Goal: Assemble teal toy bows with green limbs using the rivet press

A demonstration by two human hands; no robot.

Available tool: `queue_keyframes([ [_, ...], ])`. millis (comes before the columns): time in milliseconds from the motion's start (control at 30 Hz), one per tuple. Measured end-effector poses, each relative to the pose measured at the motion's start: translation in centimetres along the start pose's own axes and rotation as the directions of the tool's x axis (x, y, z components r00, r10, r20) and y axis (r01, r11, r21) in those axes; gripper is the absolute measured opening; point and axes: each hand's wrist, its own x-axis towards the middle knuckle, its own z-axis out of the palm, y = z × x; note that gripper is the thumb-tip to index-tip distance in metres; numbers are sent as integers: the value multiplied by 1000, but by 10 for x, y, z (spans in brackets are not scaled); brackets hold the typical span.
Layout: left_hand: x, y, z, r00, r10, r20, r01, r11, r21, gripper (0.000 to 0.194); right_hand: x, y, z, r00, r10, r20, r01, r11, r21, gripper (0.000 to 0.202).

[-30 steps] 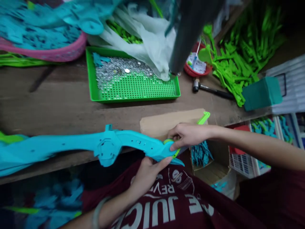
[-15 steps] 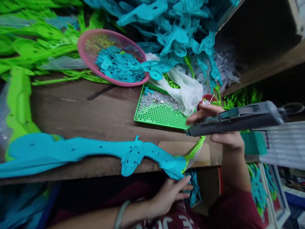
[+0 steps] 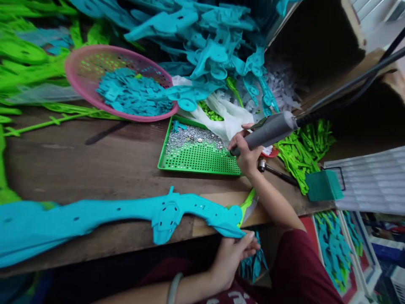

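A long blue plastic bow-shaped piece (image 3: pixel 126 211) lies along the front of the wooden bench. My left hand (image 3: pixel 232 253) is closed at its right-hand tip, thumb and fingers at the edge. My right hand (image 3: pixel 248 154) is wrapped around a grey electric screwdriver (image 3: pixel 268 131), its cable running up to the right. The tool's nose points down at the right side of a green perforated tray (image 3: pixel 202 162). Small silvery screws (image 3: pixel 193 139) are spread over the back of that tray. A green curved piece (image 3: pixel 248 207) pokes out behind the blue piece's right end.
A pink basket (image 3: pixel 85 90) of small blue parts stands behind the tray. Blue pieces (image 3: pixel 209 50) and green pieces (image 3: pixel 25 55) are heaped at the back. To the right lie a hammer (image 3: pixel 278 173), a red dish (image 3: pixel 272 153) and a teal box (image 3: pixel 324 185).
My right hand has swung left and lowered the screwdriver's nose to the green tray, turning the tool upright. My left hand stays by the blue tip. The view has shifted right.
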Motion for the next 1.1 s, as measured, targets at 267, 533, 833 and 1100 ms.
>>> queue_keyframes([
  [267,4,2,-3,998,26,59,-31,996,85,63,2,12,11,997,39,-62,-37,999,34,53],
  [533,-3,3,-15,974,-78,215,-12,921,389,54,5,5,15,998,27,-49,-29,999,-40,52],
  [833,-18,84,-76,649,303,698,-760,290,581,51,-83,-91,-45,993,-97,69,94,994,49,25],
  [1100,-34,40,-42,560,746,361,-770,308,558,51,-136,-73,-49,991,-103,89,102,995,14,34],
])
